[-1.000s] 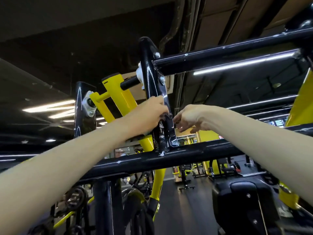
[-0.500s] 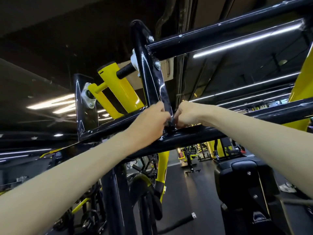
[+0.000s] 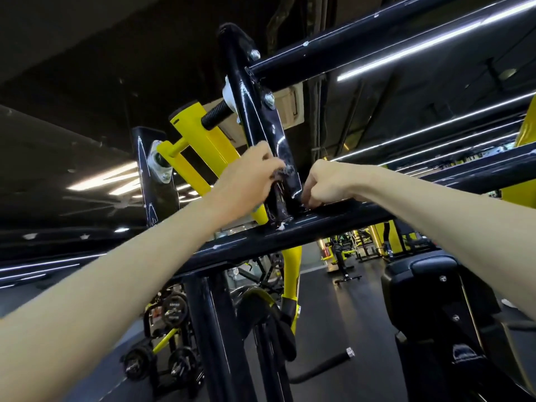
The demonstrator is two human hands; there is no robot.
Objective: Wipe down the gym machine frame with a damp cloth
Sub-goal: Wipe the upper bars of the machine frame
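Left hand (image 3: 246,181) grips dark cloth (image 3: 282,172), now higher on upright plate (image 3: 255,117) than half-second ago: wipe stroke going up. Right hand (image 3: 322,184) curled at plate base on crossbar (image 3: 342,216); contents hidden, cannot tell. Frame partly wiped.

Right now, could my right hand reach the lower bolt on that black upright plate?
Probably yes. The right hand sits low beside the plate, the lower bolt shows above it on the facing side, and nothing lies between. The left hand and cloth are lower on the plate, off that path.
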